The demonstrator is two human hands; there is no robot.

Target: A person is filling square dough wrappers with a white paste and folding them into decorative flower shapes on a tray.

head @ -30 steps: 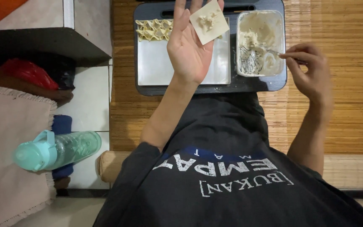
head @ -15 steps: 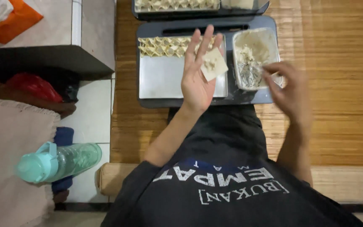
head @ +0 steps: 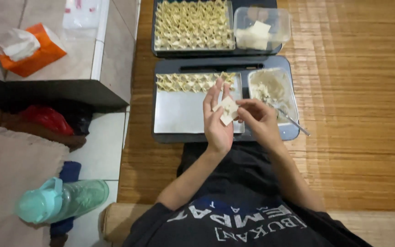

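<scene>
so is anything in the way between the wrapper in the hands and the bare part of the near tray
Nothing visible. The wrapper sits between the left hand and right hand, directly above the near tray, whose bare metal lies below one row of folded dumplings.

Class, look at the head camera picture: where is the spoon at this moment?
The spoon rests in the filling container on the near tray's right side, its handle sticking out just beyond the right hand.
</scene>
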